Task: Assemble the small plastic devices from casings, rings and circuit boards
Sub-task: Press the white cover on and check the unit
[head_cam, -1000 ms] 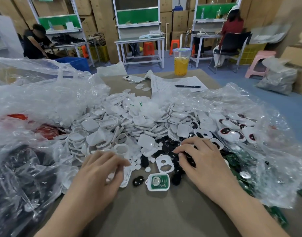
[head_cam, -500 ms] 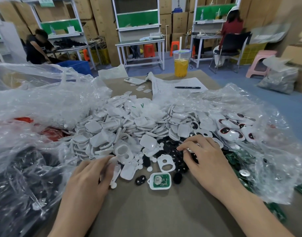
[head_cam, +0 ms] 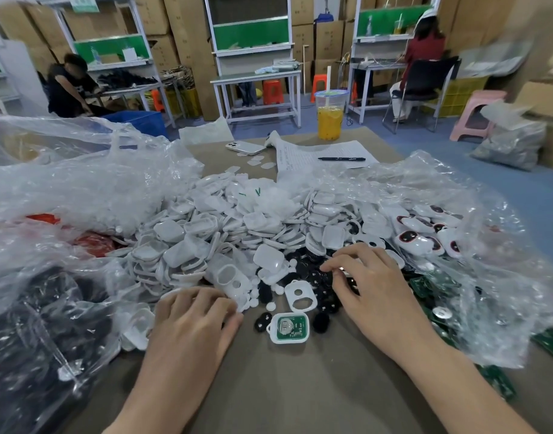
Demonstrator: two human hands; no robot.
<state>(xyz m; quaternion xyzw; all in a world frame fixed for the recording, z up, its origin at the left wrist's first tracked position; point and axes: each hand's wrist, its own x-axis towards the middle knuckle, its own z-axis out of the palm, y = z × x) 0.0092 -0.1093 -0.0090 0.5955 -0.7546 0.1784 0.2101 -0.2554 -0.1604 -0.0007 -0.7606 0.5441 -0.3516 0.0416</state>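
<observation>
A white casing holding a green circuit board [head_cam: 289, 327] lies on the brown table between my hands. Just beyond it lies a white ring frame with two holes [head_cam: 299, 296], and loose black pads [head_cam: 319, 280] are scattered around them. My left hand [head_cam: 193, 321] rests palm down at the near edge of the white casing pile [head_cam: 237, 227], with its fingers curled over small white buttons. What is under it is hidden. My right hand [head_cam: 369, 286] hovers over the black pads, thumb and forefinger pinched on a small pale part.
Crinkled plastic bags [head_cam: 65, 183] crowd the left. A bag on the right holds finished devices [head_cam: 419, 239] and green boards [head_cam: 422, 283]. A drink cup [head_cam: 330, 115], a phone [head_cam: 245, 147] and paper with a pen [head_cam: 341, 158] sit at the far edge. Two people work at benches behind.
My left hand has slid right toward the casing with the board, and the white piece it held is out of sight. My right hand's fingers have drawn together over the black pads.
</observation>
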